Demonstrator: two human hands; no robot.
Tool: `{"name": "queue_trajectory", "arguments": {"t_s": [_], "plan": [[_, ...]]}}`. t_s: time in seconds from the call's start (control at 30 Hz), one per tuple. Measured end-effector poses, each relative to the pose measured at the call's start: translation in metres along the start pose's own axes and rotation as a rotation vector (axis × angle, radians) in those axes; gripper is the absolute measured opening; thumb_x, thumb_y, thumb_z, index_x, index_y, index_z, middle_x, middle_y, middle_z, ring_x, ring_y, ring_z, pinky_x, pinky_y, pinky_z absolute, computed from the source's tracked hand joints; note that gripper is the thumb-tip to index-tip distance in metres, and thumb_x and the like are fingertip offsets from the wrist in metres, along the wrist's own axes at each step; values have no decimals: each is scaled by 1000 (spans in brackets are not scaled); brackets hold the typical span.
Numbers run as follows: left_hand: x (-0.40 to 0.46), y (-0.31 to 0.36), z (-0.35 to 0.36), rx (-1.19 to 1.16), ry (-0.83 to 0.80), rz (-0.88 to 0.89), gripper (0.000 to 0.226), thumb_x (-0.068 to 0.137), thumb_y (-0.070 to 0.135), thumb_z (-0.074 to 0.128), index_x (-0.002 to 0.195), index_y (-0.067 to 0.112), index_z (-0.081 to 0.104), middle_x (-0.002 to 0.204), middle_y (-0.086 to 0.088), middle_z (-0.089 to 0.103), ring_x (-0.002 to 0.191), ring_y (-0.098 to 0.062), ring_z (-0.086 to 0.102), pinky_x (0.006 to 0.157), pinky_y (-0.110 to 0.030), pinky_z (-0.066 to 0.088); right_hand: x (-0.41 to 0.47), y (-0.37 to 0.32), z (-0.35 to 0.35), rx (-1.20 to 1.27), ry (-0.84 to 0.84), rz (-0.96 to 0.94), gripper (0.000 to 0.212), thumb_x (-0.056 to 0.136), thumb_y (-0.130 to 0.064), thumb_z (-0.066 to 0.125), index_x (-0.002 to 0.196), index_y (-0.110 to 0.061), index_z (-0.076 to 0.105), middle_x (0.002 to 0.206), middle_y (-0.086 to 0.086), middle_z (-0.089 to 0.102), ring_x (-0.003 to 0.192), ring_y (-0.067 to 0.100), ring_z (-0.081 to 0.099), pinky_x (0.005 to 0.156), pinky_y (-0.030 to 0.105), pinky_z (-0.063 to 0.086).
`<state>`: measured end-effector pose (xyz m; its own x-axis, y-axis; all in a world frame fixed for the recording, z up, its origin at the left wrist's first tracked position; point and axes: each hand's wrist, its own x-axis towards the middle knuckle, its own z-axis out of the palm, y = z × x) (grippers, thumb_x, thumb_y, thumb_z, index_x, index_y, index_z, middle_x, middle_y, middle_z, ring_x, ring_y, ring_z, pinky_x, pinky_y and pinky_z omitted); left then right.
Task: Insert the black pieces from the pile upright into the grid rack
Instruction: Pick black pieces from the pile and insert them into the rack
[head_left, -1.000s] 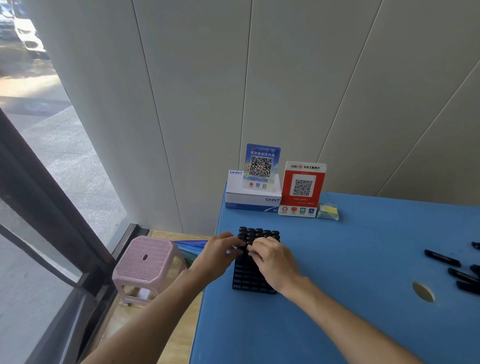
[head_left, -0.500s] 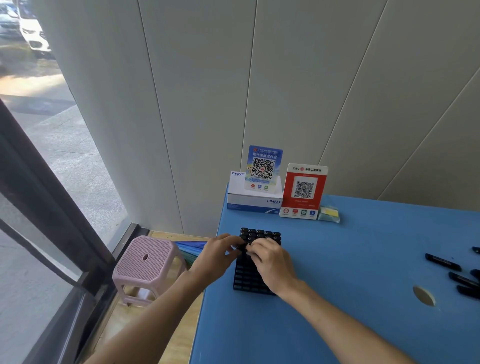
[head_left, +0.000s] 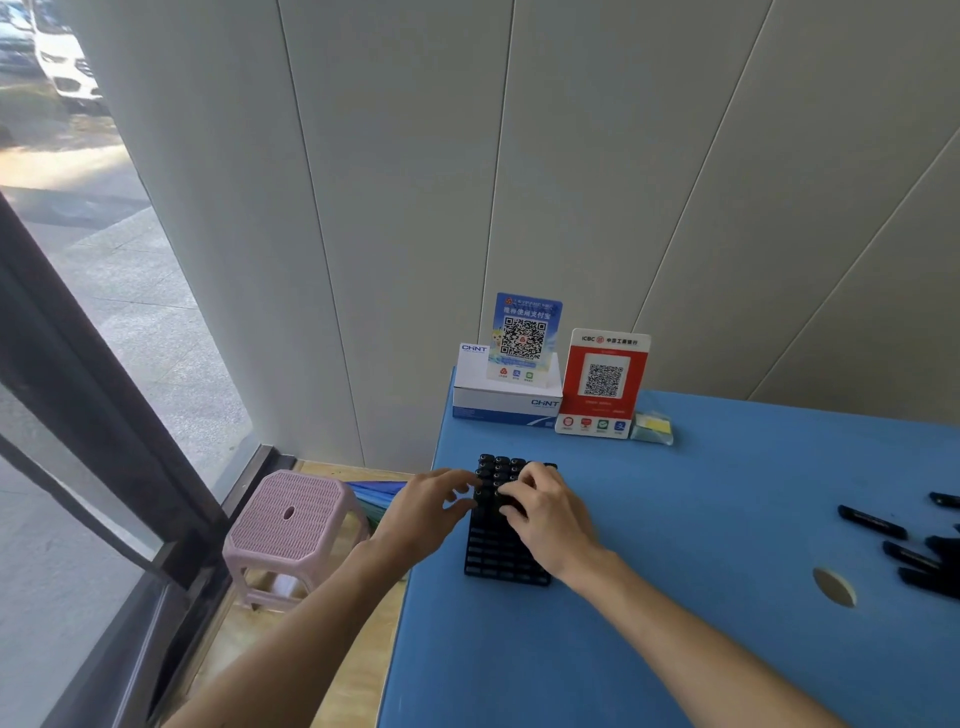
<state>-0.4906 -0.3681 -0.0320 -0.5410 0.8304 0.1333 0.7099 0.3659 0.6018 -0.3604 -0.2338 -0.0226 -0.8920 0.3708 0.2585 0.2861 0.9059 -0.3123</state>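
A black grid rack (head_left: 493, 556) lies on the blue table (head_left: 675, 649) near its left edge. Several black pieces (head_left: 496, 466) stand upright in its far rows; the near cells show empty. My left hand (head_left: 428, 512) is at the rack's left side, fingertips touching the standing pieces. My right hand (head_left: 550, 512) rests over the rack's right part, fingers curled down onto a piece in the filled rows; what the fingers hold is hidden. A pile of loose black pieces (head_left: 904, 545) lies at the table's right edge.
A white box (head_left: 506, 402) with a blue QR sign (head_left: 524, 338), a red QR stand (head_left: 602, 384) and a small yellow pack (head_left: 652, 428) line the table's far edge. A round hole (head_left: 834, 587) is in the tabletop. A pink stool (head_left: 291, 525) stands left, below.
Both hands stay at the rack's filled rows with only small finger shifts. The view has tilted slightly, so everything sits a little lower in frame.
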Motion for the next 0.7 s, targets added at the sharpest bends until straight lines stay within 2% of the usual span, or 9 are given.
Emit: {"name": "queue_trajectory", "arguments": {"t_s": [0.17, 0.27, 0.4, 0.53, 0.7], "plan": [[-9, 4, -15, 137, 90, 38, 40, 90, 32, 59, 129, 25, 51, 122, 4, 57, 102, -16, 57, 78, -33, 50, -6, 16, -29, -27, 0, 130, 40, 90, -30, 58, 127, -20, 51, 109, -2, 54, 107, 17, 48, 79, 31, 49], [-9, 11, -9, 176, 113, 161, 39, 87, 31, 62, 124, 20, 55, 117, 2, 61, 106, -21, 55, 77, -36, 51, -25, 33, -43, -69, -11, 235, 44, 91, -33, 54, 132, -20, 46, 114, -1, 53, 111, 18, 46, 82, 32, 49], [-7, 34, 13, 218, 95, 289, 38, 82, 30, 66, 117, 18, 59, 112, 1, 63, 100, -23, 58, 79, -39, 50, -62, 56, -60, -130, -7, 331, 46, 92, -36, 51, 134, -19, 44, 119, 1, 53, 114, 21, 46, 84, 33, 48], [-16, 76, 44, 226, 71, 332, 36, 80, 32, 61, 114, 19, 62, 112, 3, 63, 103, -23, 58, 82, -38, 47, -110, 81, -82, -147, 3, 413, 44, 93, -36, 50, 133, -20, 44, 119, 1, 53, 115, 21, 46, 85, 33, 46], [-21, 143, 96, 225, -54, 378, 37, 89, 35, 56, 124, 24, 55, 124, 6, 57, 114, -19, 51, 93, -34, 40, -179, 125, -120, -154, 22, 504, 44, 94, -36, 47, 135, -19, 43, 124, 1, 52, 119, 21, 44, 90, 33, 44]]}}
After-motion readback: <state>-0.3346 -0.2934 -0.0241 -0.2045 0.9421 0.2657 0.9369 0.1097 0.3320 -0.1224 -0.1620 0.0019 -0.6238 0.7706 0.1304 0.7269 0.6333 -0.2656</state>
